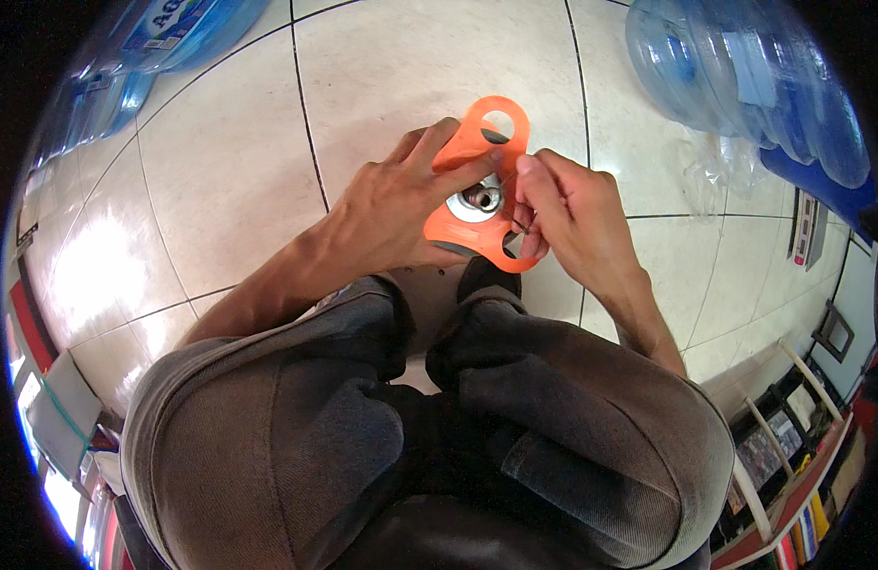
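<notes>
Over the floor between my knees is an orange piece [499,255] with a rounded loop at each end and dark material along its underside. A shiny silver disc [469,207] with a round metal hub [483,197] sits in its middle. My left hand [382,204] grips the orange piece from the left, its fingers reaching over the top near the hub. At the right edge, my right hand [574,204] is closed in a pinch beside the hub. A thin dark sliver shows between its fingers, too small to name.
Large blue clear water bottles [743,85] lie at the upper right, and more bottles [187,33] at the upper left. Pale floor tiles [410,66] spread beneath. A wooden rack [790,484] stands at the lower right. Crumpled clear plastic [709,171] lies near the right bottles.
</notes>
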`<action>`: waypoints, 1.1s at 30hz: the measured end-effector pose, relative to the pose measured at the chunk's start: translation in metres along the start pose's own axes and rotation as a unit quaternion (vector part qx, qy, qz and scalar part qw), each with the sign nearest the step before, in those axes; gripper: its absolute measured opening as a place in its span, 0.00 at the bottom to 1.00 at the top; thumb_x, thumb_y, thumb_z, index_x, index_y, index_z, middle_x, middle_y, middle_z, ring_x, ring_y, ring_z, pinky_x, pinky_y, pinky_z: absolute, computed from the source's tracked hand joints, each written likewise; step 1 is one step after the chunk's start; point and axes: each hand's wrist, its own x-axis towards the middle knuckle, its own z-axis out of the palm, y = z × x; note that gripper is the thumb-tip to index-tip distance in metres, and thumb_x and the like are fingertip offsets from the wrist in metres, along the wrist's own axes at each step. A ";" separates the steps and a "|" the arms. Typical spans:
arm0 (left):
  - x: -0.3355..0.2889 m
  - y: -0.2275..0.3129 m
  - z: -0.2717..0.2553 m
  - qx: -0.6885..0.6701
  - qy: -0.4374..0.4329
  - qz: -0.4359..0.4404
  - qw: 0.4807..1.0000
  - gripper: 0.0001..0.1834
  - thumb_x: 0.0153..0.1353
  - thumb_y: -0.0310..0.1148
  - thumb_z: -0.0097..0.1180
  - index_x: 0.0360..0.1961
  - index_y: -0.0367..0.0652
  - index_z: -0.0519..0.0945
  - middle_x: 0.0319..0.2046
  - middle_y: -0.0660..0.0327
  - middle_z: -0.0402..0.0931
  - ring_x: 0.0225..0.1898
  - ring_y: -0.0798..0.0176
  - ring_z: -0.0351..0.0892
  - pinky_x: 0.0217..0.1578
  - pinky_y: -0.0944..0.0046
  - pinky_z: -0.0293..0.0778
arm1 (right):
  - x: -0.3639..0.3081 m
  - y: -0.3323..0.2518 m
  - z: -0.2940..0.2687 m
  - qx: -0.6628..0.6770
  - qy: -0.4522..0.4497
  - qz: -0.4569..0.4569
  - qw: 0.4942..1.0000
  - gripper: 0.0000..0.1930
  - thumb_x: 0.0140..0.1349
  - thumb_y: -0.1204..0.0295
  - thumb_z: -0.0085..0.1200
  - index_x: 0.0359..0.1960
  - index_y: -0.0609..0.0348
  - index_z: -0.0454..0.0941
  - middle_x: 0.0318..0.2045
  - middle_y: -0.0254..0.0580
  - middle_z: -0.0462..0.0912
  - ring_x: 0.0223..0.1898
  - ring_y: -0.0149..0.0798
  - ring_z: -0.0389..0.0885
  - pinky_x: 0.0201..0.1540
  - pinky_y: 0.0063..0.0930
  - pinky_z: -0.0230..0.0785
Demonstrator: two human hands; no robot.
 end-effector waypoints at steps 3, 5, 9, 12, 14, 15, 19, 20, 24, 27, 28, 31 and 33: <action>-0.001 -0.001 -0.001 -0.010 -0.001 0.003 1.000 0.51 0.38 0.50 0.80 0.67 0.57 0.72 0.62 0.49 0.59 0.60 0.43 0.72 0.43 0.54 0.87 | 0.007 -0.002 0.008 -0.131 0.025 -0.044 0.990 0.15 0.76 0.65 0.47 0.35 0.64 0.74 0.20 0.39 0.79 0.17 0.28 0.77 0.20 0.23 0.69; -0.001 -0.002 -0.001 -0.010 -0.006 0.008 1.000 0.51 0.37 0.50 0.80 0.66 0.56 0.72 0.62 0.50 0.59 0.60 0.44 0.72 0.43 0.55 0.88 | 0.007 -0.003 0.009 -0.174 0.027 -0.055 0.983 0.12 0.74 0.65 0.50 0.39 0.63 0.75 0.20 0.40 0.79 0.17 0.30 0.78 0.21 0.25 0.70; -0.001 -0.002 -0.002 0.001 -0.003 0.005 1.000 0.51 0.37 0.50 0.81 0.66 0.53 0.72 0.62 0.51 0.59 0.60 0.45 0.71 0.43 0.57 0.88 | 0.000 -0.004 -0.001 -0.169 -0.010 -0.063 0.984 0.16 0.65 0.66 0.62 0.50 0.58 0.76 0.27 0.42 0.82 0.23 0.35 0.82 0.25 0.28 0.73; 0.000 -0.002 -0.002 0.002 -0.003 0.011 1.000 0.50 0.37 0.49 0.80 0.65 0.52 0.73 0.62 0.51 0.59 0.60 0.45 0.72 0.45 0.57 0.87 | -0.001 -0.002 -0.014 -0.246 -0.036 -0.151 0.957 0.25 0.55 0.68 0.70 0.55 0.52 0.76 0.41 0.41 0.83 0.33 0.38 0.85 0.33 0.30 0.77; 0.000 -0.002 -0.002 -0.004 -0.014 0.008 1.000 0.51 0.37 0.50 0.80 0.66 0.52 0.73 0.62 0.50 0.59 0.60 0.44 0.72 0.46 0.56 0.87 | 0.004 0.002 -0.022 -0.285 -0.053 -0.207 0.935 0.27 0.52 0.68 0.71 0.55 0.51 0.77 0.49 0.40 0.81 0.40 0.40 0.85 0.41 0.33 0.78; 0.000 -0.003 -0.002 -0.001 -0.019 0.009 1.000 0.51 0.37 0.50 0.80 0.66 0.53 0.73 0.62 0.50 0.59 0.60 0.44 0.72 0.46 0.55 0.87 | 0.007 0.004 -0.025 -0.290 -0.064 -0.226 0.928 0.26 0.53 0.67 0.70 0.55 0.51 0.77 0.52 0.40 0.79 0.43 0.42 0.84 0.44 0.35 0.78; 0.001 -0.004 -0.001 -0.013 -0.003 0.001 1.000 0.51 0.37 0.52 0.80 0.66 0.54 0.72 0.61 0.49 0.60 0.60 0.43 0.73 0.47 0.53 0.87 | 0.014 0.011 -0.032 -0.290 -0.094 -0.271 0.913 0.23 0.54 0.68 0.68 0.54 0.52 0.79 0.58 0.36 0.75 0.46 0.43 0.84 0.52 0.35 0.78; 0.002 -0.005 -0.001 -0.015 -0.002 0.000 1.000 0.51 0.37 0.53 0.80 0.66 0.54 0.72 0.61 0.49 0.61 0.60 0.43 0.73 0.46 0.53 0.87 | 0.014 0.013 -0.032 -0.274 -0.095 -0.270 0.918 0.22 0.54 0.69 0.68 0.52 0.52 0.79 0.58 0.35 0.75 0.47 0.42 0.83 0.53 0.34 0.77; 0.002 -0.006 -0.001 -0.008 -0.007 -0.005 1.000 0.52 0.38 0.54 0.80 0.66 0.55 0.72 0.61 0.48 0.61 0.60 0.42 0.73 0.46 0.53 0.87 | 0.014 0.018 -0.032 -0.237 -0.087 -0.270 0.929 0.20 0.53 0.69 0.69 0.49 0.53 0.81 0.59 0.33 0.75 0.52 0.41 0.81 0.57 0.35 0.76; 0.002 -0.006 0.000 -0.014 -0.007 -0.005 1.000 0.52 0.37 0.55 0.80 0.67 0.56 0.72 0.62 0.47 0.61 0.60 0.42 0.74 0.45 0.52 0.87 | 0.017 0.022 -0.033 -0.234 -0.077 -0.302 0.921 0.20 0.52 0.69 0.70 0.47 0.52 0.82 0.59 0.33 0.76 0.55 0.41 0.80 0.58 0.36 0.75; 0.002 -0.007 0.000 -0.018 -0.011 -0.008 1.000 0.52 0.37 0.55 0.80 0.67 0.57 0.72 0.62 0.47 0.61 0.60 0.42 0.74 0.45 0.52 0.87 | 0.018 0.024 -0.034 -0.239 -0.072 -0.313 0.916 0.19 0.52 0.68 0.71 0.47 0.52 0.83 0.58 0.33 0.76 0.56 0.42 0.79 0.59 0.36 0.75; 0.002 -0.007 0.001 -0.015 -0.007 -0.004 1.000 0.54 0.37 0.56 0.80 0.68 0.58 0.71 0.61 0.47 0.61 0.60 0.42 0.74 0.44 0.52 0.87 | 0.019 0.028 -0.034 -0.217 -0.074 -0.318 0.920 0.22 0.51 0.67 0.72 0.49 0.51 0.82 0.57 0.34 0.77 0.56 0.43 0.79 0.59 0.37 0.75; 0.002 -0.008 0.002 -0.008 -0.014 -0.001 1.000 0.55 0.36 0.56 0.80 0.69 0.59 0.69 0.61 0.47 0.61 0.60 0.42 0.74 0.44 0.52 0.87 | 0.017 0.029 -0.033 -0.199 -0.063 -0.316 0.925 0.24 0.51 0.66 0.72 0.51 0.51 0.82 0.56 0.34 0.78 0.56 0.43 0.79 0.59 0.37 0.75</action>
